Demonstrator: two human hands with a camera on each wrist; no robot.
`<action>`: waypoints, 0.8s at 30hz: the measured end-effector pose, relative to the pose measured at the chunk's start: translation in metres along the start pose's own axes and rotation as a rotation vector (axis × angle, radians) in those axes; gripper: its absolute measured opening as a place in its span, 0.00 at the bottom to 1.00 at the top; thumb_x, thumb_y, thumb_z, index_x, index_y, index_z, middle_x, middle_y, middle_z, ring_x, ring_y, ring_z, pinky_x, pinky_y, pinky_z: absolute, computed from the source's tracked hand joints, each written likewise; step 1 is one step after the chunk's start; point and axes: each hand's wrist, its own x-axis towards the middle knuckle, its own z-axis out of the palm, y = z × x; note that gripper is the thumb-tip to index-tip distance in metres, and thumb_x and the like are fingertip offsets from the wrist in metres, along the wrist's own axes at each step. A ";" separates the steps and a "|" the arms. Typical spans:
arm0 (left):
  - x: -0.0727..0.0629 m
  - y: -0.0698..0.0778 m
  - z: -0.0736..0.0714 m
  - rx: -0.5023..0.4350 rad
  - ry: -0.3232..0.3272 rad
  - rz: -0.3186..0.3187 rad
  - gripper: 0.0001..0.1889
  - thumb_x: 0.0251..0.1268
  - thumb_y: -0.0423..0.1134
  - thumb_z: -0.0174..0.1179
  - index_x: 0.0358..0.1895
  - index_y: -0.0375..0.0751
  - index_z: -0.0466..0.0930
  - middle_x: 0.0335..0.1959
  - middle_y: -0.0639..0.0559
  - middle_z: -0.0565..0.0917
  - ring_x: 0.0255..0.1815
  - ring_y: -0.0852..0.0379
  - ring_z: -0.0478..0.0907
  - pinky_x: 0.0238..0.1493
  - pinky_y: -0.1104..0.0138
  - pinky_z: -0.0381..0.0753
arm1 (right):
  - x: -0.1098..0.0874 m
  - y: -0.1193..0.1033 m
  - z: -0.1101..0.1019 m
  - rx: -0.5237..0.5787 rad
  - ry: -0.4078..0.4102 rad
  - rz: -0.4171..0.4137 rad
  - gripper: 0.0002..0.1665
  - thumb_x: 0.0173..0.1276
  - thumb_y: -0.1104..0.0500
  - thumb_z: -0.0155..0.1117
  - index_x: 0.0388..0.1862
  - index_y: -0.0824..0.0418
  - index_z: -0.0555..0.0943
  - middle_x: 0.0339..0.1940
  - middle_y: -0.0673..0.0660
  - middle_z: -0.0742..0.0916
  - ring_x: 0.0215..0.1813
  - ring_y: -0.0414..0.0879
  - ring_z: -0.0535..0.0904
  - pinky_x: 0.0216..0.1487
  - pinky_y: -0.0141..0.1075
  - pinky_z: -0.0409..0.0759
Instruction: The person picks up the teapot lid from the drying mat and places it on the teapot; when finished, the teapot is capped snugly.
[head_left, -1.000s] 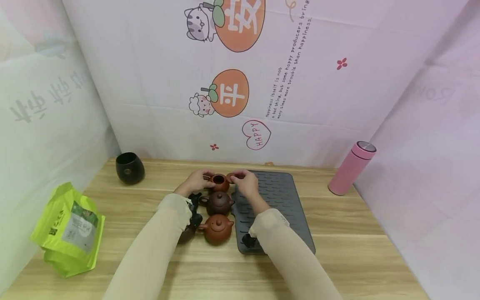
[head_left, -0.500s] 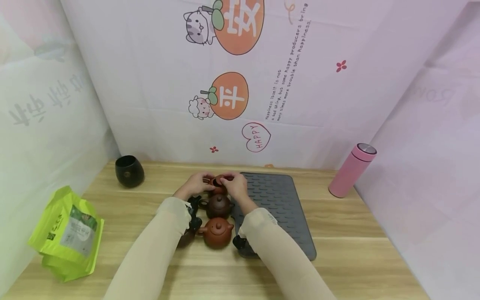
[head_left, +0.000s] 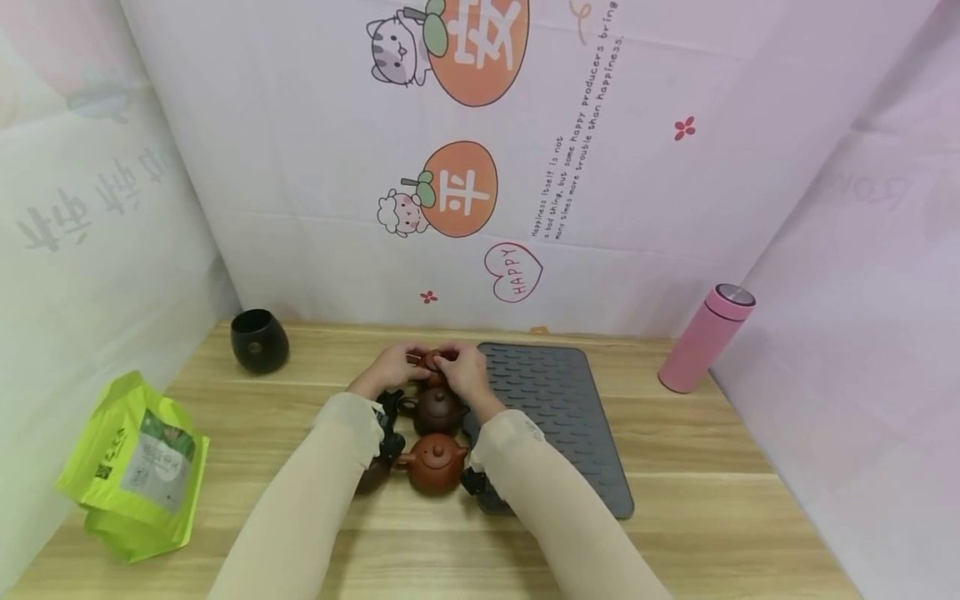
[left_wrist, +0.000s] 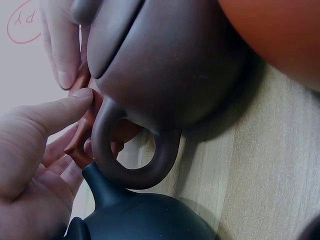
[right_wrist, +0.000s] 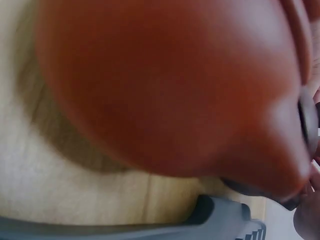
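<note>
At the far end of a column of teapots stands a small reddish-brown teapot (head_left: 432, 379). My left hand (head_left: 396, 371) grips it from the left, with thumb and fingers around its handle side. My right hand (head_left: 467, 375) pinches its small lid, which sits right at the opening; the lid is mostly hidden behind the fingers. Nearer stands a dark brown teapot (head_left: 437, 410), then an orange-red teapot (head_left: 435, 464), both lidded. The left wrist view shows my left thumb at the small pot's handle (left_wrist: 80, 145), beside the dark brown pot.
A blackish teapot (left_wrist: 150, 220) stands partly under my left wrist. A grey ridged mat (head_left: 555, 408) lies to the right of the teapots. Farther out are a black cup (head_left: 259, 342), a lime-green pouch (head_left: 142, 467) and a pink flask (head_left: 701, 342). Printed cloth walls surround the table.
My right hand has moved left with the lid, from beside the small teapot to over its opening. My left hand stays on the pot.
</note>
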 end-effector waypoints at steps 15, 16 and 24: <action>-0.005 0.006 -0.011 0.108 0.002 -0.013 0.25 0.69 0.36 0.60 0.65 0.30 0.71 0.62 0.34 0.73 0.63 0.38 0.69 0.59 0.50 0.72 | -0.005 0.011 -0.017 -0.048 -0.052 -0.080 0.22 0.71 0.56 0.64 0.62 0.60 0.79 0.55 0.60 0.83 0.55 0.54 0.79 0.50 0.45 0.80; -0.007 0.008 -0.015 0.130 0.003 -0.012 0.25 0.70 0.38 0.59 0.66 0.31 0.70 0.63 0.34 0.72 0.64 0.37 0.68 0.60 0.49 0.71 | -0.006 0.013 -0.022 -0.033 -0.049 -0.077 0.22 0.71 0.56 0.64 0.62 0.60 0.79 0.56 0.60 0.82 0.55 0.55 0.79 0.49 0.46 0.80; -0.033 0.007 -0.048 0.237 0.046 0.004 0.33 0.73 0.45 0.56 0.73 0.30 0.59 0.70 0.32 0.64 0.68 0.33 0.62 0.62 0.43 0.65 | -0.010 0.032 -0.065 -0.140 -0.073 -0.078 0.25 0.73 0.55 0.61 0.66 0.63 0.74 0.61 0.63 0.79 0.61 0.58 0.74 0.57 0.50 0.75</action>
